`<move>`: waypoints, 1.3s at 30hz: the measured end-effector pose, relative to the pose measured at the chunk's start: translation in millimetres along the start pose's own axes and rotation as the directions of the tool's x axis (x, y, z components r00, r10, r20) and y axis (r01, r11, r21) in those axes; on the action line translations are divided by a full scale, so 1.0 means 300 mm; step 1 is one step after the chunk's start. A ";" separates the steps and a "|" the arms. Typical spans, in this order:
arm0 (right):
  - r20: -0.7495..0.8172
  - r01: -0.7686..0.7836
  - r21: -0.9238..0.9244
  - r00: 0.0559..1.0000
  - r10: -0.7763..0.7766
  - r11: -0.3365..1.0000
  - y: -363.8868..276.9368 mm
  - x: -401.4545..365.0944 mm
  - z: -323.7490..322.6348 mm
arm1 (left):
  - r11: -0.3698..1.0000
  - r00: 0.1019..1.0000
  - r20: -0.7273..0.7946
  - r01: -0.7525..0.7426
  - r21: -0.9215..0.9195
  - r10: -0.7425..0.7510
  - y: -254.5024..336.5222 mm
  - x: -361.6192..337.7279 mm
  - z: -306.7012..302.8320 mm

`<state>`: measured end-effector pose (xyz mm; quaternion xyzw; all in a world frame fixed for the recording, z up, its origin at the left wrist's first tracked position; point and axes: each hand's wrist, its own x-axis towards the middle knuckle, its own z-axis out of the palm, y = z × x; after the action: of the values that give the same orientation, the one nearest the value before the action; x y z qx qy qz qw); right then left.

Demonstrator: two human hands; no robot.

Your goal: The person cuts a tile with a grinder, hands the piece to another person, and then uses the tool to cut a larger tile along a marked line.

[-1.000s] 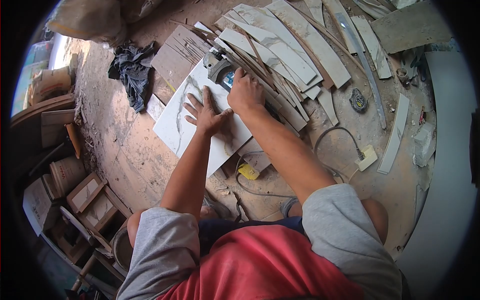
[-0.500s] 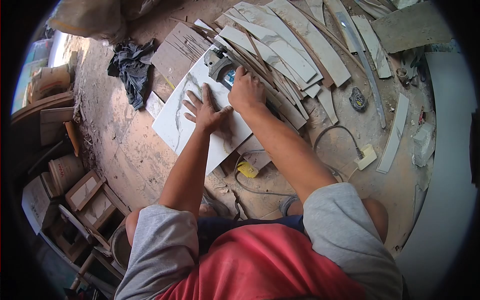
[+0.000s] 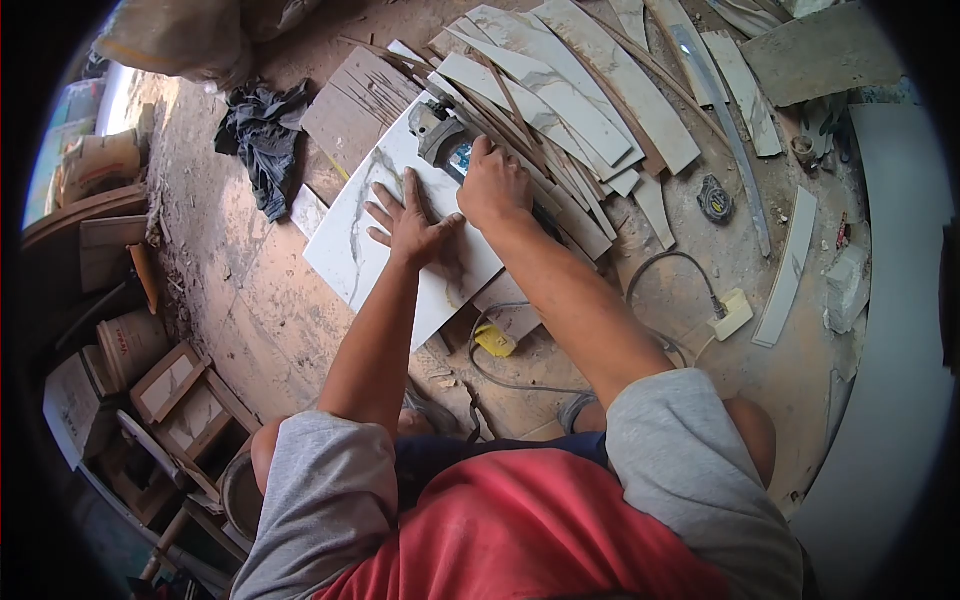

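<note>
A white, grey-veined tile (image 3: 350, 245) lies at an angle on the ground in front of me. My left hand (image 3: 412, 225) presses flat on its face with the fingers spread. My right hand (image 3: 497, 183) is wrapped round the body of a handheld electric tile cutter (image 3: 440, 138). The tool, with its grey metal guard and a blue label, rests along the tile's upper right edge. Its blade is hidden from me. Under the tile, a brown board (image 3: 350, 110) with many cut lines sticks out at the far side.
Cut tile strips (image 3: 560, 90) are heaped beyond the cutter. A tape measure (image 3: 715, 200), a long metal bar (image 3: 735, 140) and a white socket block (image 3: 733, 314) lie to the right. A power cable (image 3: 530, 385) loops near my feet. A dark cloth (image 3: 262, 140) and stacked boxes (image 3: 135, 345) are leftward.
</note>
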<state>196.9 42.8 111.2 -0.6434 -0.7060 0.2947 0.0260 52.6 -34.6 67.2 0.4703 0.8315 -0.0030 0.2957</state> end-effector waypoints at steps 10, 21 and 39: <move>0.026 -0.006 0.010 1.000 0.005 1.000 0.005 -0.011 -0.017 | 1.000 1.000 0.018 0.007 0.008 -0.008 0.010 -0.008 -0.009; 0.004 -0.007 0.012 1.000 0.007 1.000 0.010 -0.013 -0.008 | 1.000 1.000 0.018 -0.010 -0.007 0.010 0.006 -0.006 -0.010; -0.011 0.000 -0.005 1.000 0.000 1.000 0.027 -0.021 0.003 | 1.000 1.000 0.008 -0.018 -0.018 0.018 0.004 -0.006 -0.007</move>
<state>204.8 36.6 109.0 -0.6450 -0.7067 0.2892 0.0282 53.3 -34.8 70.2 0.4751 0.8259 0.0053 0.3036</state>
